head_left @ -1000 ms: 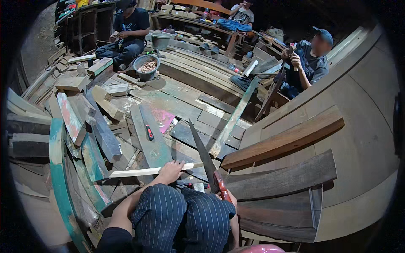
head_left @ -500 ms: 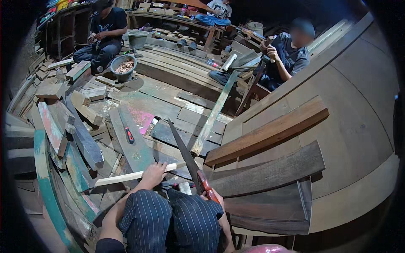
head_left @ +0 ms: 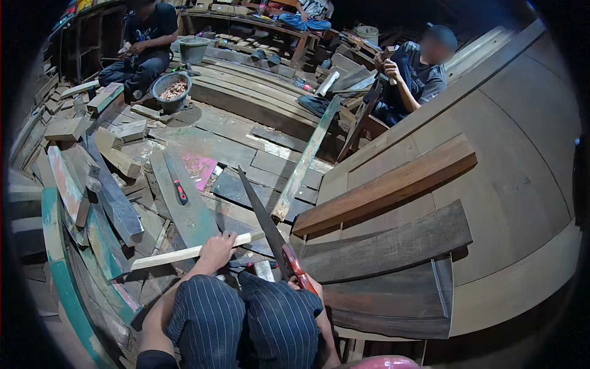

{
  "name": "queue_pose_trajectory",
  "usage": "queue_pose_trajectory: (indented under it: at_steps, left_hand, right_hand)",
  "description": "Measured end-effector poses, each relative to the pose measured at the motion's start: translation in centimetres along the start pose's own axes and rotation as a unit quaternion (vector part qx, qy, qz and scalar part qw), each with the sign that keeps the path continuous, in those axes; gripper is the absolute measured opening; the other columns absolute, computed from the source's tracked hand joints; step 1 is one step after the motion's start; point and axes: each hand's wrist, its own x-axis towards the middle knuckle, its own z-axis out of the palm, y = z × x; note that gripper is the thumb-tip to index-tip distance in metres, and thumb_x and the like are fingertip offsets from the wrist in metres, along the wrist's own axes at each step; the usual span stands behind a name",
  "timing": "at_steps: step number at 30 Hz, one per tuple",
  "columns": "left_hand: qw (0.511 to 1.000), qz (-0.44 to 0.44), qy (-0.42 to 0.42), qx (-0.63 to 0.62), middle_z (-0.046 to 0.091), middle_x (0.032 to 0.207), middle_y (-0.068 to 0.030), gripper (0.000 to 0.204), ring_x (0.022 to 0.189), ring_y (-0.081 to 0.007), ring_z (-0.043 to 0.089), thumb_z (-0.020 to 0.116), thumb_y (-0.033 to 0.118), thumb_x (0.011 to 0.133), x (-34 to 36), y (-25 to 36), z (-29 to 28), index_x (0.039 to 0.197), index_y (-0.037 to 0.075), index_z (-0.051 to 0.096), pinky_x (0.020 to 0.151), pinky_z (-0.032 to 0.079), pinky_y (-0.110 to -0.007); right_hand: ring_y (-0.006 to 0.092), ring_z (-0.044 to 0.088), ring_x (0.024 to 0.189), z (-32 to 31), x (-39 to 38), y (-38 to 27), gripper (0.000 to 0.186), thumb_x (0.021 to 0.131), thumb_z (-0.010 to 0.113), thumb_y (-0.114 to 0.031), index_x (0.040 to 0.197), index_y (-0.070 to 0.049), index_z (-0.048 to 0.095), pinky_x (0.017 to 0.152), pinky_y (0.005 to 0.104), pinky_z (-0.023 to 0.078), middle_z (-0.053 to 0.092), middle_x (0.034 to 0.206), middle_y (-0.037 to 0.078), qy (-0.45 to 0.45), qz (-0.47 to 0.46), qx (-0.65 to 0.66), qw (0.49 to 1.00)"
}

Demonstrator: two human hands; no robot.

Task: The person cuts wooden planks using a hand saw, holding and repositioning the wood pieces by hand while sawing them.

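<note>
My left hand (head_left: 217, 253) is closed around a pale, narrow wood strip (head_left: 163, 258) and holds it slanting across, in front of my knees. My right hand (head_left: 306, 285) grips the red-brown handle of a handsaw (head_left: 263, 215). The long dark blade points up and away, its side close to the right end of the strip. Whether the teeth touch the wood, I cannot tell. Just beyond my left hand lies a wide greenish board (head_left: 190, 206) carrying a red-and-black-handled tool (head_left: 179, 192) with a slim blade.
Worn timber offcuts (head_left: 117, 184) pile up on the left. On the right, a brown beam (head_left: 387, 190) and a dark plank (head_left: 393, 243) rest on a large wooden panel (head_left: 510, 166). A bucket of shavings (head_left: 174, 92) stands farther off. Several people sit around the far side.
The whole view has shifted slightly, so things appear a little farther left and higher. Both hands keep their holds on the strip and the saw, with hardly any movement between them.
</note>
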Motion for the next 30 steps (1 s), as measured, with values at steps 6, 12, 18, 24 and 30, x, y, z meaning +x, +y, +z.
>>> queue_pose_trajectory:
  at_steps: [6,12,18,24,30]
  left_hand:
    - [1.0,0.018,0.017,0.003,0.06,0.097,-0.0159,0.041,0.088,-0.0344,0.065,0.07,0.026,0.083,-0.2,-0.6,0.6,0.112,0.003,0.051,0.074,0.053,-0.045]
    - [1.0,0.011,0.0,0.003,0.059,0.098,-0.016,0.047,0.088,-0.0344,0.065,0.07,0.025,0.083,-0.4,-0.2,0.3,0.12,0.004,0.05,0.074,0.053,-0.045]
    - [0.999,-0.002,-0.03,0.02,0.06,0.101,-0.0163,0.048,0.089,-0.0343,0.066,0.071,0.025,0.083,-0.1,0.0,-0.1,0.12,0.004,0.05,0.075,0.053,-0.045]
    - [1.0,0.004,0.003,0.016,0.06,0.103,-0.0172,0.047,0.088,-0.0353,0.065,0.071,0.025,0.083,-0.2,-0.3,0.3,0.119,0.004,0.051,0.073,0.054,-0.045]
    - [1.0,0.006,0.008,0.007,0.06,0.1,-0.017,0.045,0.09,-0.0359,0.065,0.07,0.025,0.084,-0.1,-0.2,0.8,0.119,0.005,0.05,0.075,0.053,-0.046]
  right_hand:
    - [0.005,0.049,0.071,0.3,-0.1,-0.2,0.016,0.091,0.067,-0.014,0.098,-0.002,0.06,0.066,0.022,0.041,0.055,0.078,-0.002,0.002,-0.012,-0.003,1.0]
    - [0.0054,0.052,0.075,0.3,-0.4,0.1,0.015,0.091,0.067,-0.013,0.098,-0.002,0.059,0.068,0.0217,0.042,0.056,0.081,-0.001,0.005,0.002,0.04,0.999]
    - [0.0053,0.053,0.075,0.3,-0.2,0.0,0.016,0.091,0.068,-0.013,0.098,-0.002,0.06,0.069,0.0222,0.043,0.057,0.081,-0.001,0.015,0.03,0.033,0.999]
    - [0.0047,0.052,0.075,-0.1,-0.1,0.1,0.017,0.091,0.068,-0.014,0.1,-0.001,0.06,0.068,0.0223,0.042,0.057,0.081,-0.002,0.001,0.023,0.013,1.0]
    - [0.0048,0.051,0.074,0.2,-0.1,0.7,0.018,0.091,0.069,-0.015,0.099,-0.001,0.059,0.066,0.0222,0.041,0.056,0.08,-0.002,0.028,-0.004,0.03,0.999]
